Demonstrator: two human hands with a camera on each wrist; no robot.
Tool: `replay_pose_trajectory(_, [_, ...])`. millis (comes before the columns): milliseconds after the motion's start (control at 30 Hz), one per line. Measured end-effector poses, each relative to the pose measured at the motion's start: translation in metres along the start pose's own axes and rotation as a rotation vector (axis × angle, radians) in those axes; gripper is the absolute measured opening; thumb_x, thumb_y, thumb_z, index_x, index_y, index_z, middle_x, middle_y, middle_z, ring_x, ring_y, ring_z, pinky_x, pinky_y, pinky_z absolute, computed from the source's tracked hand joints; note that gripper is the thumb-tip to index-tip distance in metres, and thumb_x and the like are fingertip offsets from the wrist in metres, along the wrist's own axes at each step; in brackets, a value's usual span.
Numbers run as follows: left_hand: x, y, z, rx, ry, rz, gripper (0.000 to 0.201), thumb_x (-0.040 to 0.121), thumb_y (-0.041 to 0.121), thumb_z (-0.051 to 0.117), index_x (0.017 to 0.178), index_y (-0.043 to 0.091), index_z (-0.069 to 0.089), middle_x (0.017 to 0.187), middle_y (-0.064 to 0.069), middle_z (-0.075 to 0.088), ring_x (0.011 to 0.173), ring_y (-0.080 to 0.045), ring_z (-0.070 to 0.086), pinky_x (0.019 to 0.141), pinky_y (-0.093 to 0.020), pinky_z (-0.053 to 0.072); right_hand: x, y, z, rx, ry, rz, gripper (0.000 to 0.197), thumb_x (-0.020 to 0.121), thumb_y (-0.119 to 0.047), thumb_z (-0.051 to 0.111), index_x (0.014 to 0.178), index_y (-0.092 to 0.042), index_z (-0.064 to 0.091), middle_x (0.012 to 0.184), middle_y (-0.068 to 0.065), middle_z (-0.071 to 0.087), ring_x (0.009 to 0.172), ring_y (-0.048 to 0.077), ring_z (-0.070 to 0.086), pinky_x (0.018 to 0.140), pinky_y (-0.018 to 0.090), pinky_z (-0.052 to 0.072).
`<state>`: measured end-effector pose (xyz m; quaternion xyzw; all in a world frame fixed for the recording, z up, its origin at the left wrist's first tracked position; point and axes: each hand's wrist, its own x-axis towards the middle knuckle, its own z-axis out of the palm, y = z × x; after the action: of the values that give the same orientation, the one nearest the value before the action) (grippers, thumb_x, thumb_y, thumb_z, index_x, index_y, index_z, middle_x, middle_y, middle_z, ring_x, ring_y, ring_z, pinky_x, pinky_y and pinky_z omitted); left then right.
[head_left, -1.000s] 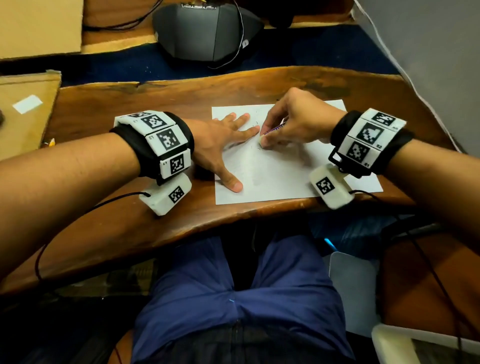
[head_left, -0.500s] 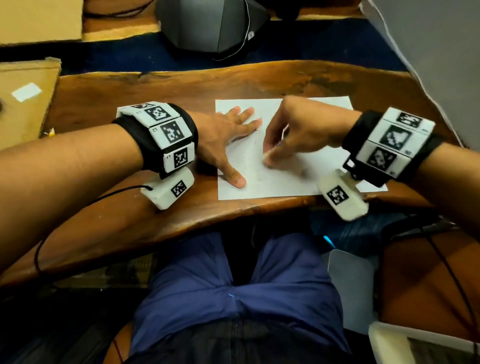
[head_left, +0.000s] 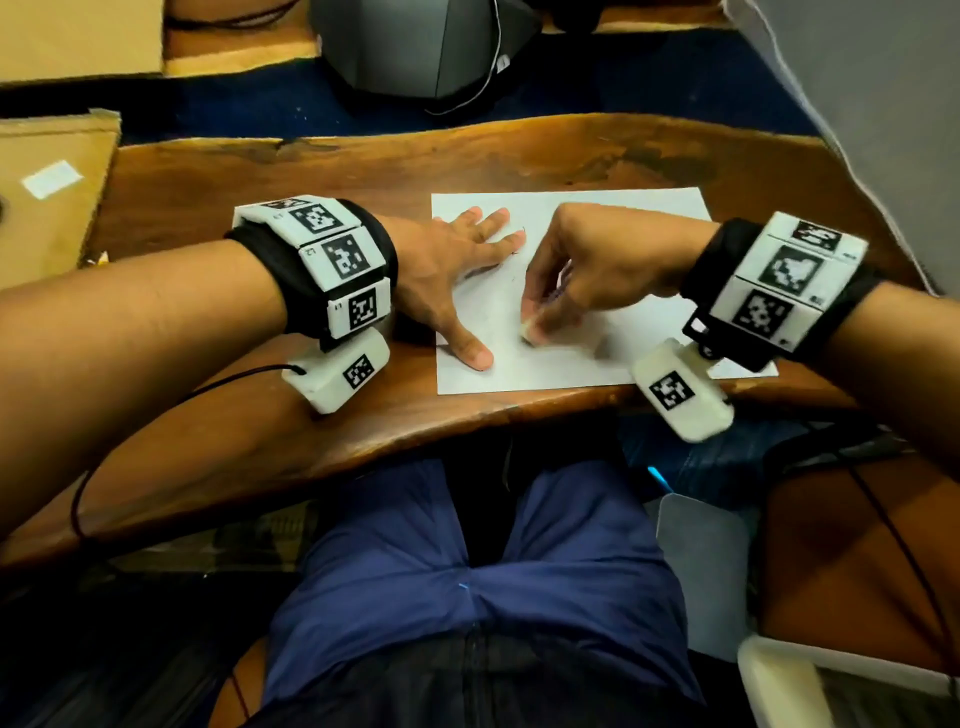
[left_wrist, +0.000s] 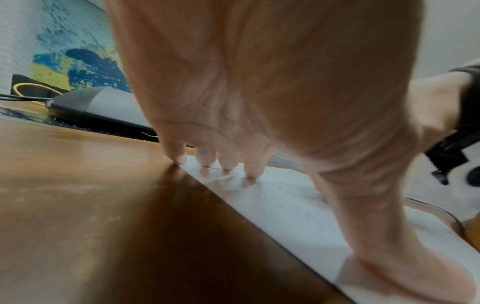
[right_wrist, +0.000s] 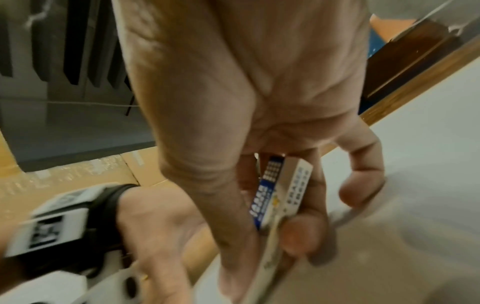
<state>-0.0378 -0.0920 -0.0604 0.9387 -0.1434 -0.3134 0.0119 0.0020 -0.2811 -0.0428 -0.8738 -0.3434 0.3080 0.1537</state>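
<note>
A white sheet of paper (head_left: 597, 218) lies on the wooden table (head_left: 260, 187), with faint pencil marks near its left side. My left hand (head_left: 467, 291) lies flat on the sheet's left edge, fingers spread, and presses it down; its fingertips (left_wrist: 205, 160) touch the paper (left_wrist: 285, 205). My right hand (head_left: 550, 312) pinches a white eraser (head_left: 530, 330) in a blue and white sleeve between thumb and fingers. The eraser (right_wrist: 283, 191) points down with its bare end on the paper (right_wrist: 415, 185), a little right of the left thumb.
A grey wedge-shaped device (head_left: 415, 47) with a cable sits beyond the table's far edge. A cardboard box (head_left: 47, 192) stands at the left. A grey wall (head_left: 857, 104) rises at the right. My knees are under the near edge, with a white object (head_left: 831, 691) at the lower right.
My right hand has slid from beside the left index fingertip toward me, down the sheet, with the eraser in it. The left hand has stayed flat on the paper.
</note>
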Motion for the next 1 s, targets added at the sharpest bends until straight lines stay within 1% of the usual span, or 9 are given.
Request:
replay_pose_trajectory(133, [-0.001,0.002,-0.001,-0.003,0.001,-0.011,0.133,0.060,0.075,0.070,0.154,0.036,-0.016,0.160,0.007,-0.030,0.149,-0.017,-0.023,0.123,-0.048,-0.002,0.014,0.005,-0.007,0.090,0.282,0.031,0.017,0.075,-0.026,0.089,0.088,-0.018,0.082,0.085,-0.002,0.078,0.076,0.015,0.072,0.051,0.012,0.048])
replay_pose_trajectory(333, [0.000,0.000,0.000,0.001,-0.001,-0.007,0.138,0.055,0.079,0.068,0.153,0.034,-0.018,0.160,0.006,-0.030,0.149,-0.017,-0.023,0.123,-0.048,-0.001,-0.010,-0.002,0.006,-0.066,-0.042,-0.027,0.016,0.074,-0.034,0.088,0.084,-0.024,0.081,0.077,-0.008,0.076,0.066,0.007,0.064,0.057,0.010,0.046])
replay_pose_trajectory(433, [-0.001,0.002,-0.001,0.018,0.000,-0.007,0.137,0.056,0.079,0.067,0.153,0.035,-0.018,0.160,0.006,-0.029,0.149,-0.017,-0.021,0.123,-0.047,-0.001,0.003,0.001,-0.001,0.063,0.136,0.015,0.015,0.073,-0.029,0.090,0.083,-0.020,0.082,0.080,-0.001,0.078,0.075,0.018,0.071,0.061,0.018,0.052])
replay_pose_trajectory(533, [-0.002,0.004,-0.002,0.017,0.008,-0.018,0.134,0.060,0.076,0.070,0.153,0.036,-0.017,0.161,0.007,-0.028,0.150,-0.017,-0.020,0.123,-0.045,-0.001,0.009,0.005,-0.002,0.088,0.311,0.015,0.016,0.073,-0.028,0.090,0.084,-0.019,0.082,0.083,-0.001,0.078,0.075,0.017,0.072,0.050,0.009,0.047])
replay_pose_trajectory(633, [-0.002,0.003,-0.002,0.015,0.011,-0.021,0.134,0.061,0.076,0.070,0.154,0.035,-0.017,0.160,0.007,-0.029,0.149,-0.018,-0.020,0.123,-0.046,-0.001,-0.005,0.000,0.004,-0.047,0.099,-0.018,0.015,0.075,-0.031,0.088,0.085,-0.022,0.081,0.083,-0.005,0.077,0.066,0.005,0.062,0.050,0.005,0.041])
replay_pose_trajectory(700, [-0.001,0.002,-0.001,0.015,0.008,-0.019,0.134,0.060,0.076,0.070,0.153,0.035,-0.018,0.160,0.007,-0.030,0.149,-0.017,-0.021,0.123,-0.046,-0.002,-0.013,-0.005,0.006,-0.081,-0.075,0.001,0.017,0.075,-0.034,0.088,0.085,-0.023,0.082,0.081,-0.002,0.077,0.066,0.010,0.063,0.061,0.014,0.046])
replay_pose_trajectory(767, [-0.001,0.003,-0.001,0.018,0.008,-0.010,0.134,0.060,0.077,0.070,0.154,0.035,-0.017,0.160,0.007,-0.030,0.149,-0.017,-0.021,0.123,-0.045,-0.003,-0.007,-0.005,0.004,-0.023,-0.014,0.018,0.017,0.073,-0.032,0.089,0.084,-0.022,0.082,0.081,-0.001,0.078,0.071,0.016,0.067,0.064,0.019,0.048])
replay_pose_trajectory(900, [-0.002,0.002,-0.001,-0.003,0.009,-0.011,0.133,0.059,0.077,0.070,0.154,0.037,-0.015,0.160,0.007,-0.029,0.149,-0.017,-0.021,0.122,-0.046,-0.003,0.008,-0.001,0.001,0.066,0.303,-0.002,0.015,0.073,-0.027,0.090,0.084,-0.020,0.082,0.080,-0.002,0.077,0.076,0.013,0.070,0.048,0.006,0.041])
replay_pose_trajectory(1000, [-0.002,0.002,-0.001,0.011,0.016,-0.012,0.133,0.060,0.077,0.070,0.155,0.035,-0.014,0.160,0.007,-0.029,0.149,-0.017,-0.021,0.123,-0.046,-0.001,-0.004,-0.004,0.008,-0.025,0.156,-0.030,0.015,0.073,-0.031,0.089,0.084,-0.022,0.082,0.078,-0.007,0.076,0.065,0.005,0.063,0.052,0.010,0.042])
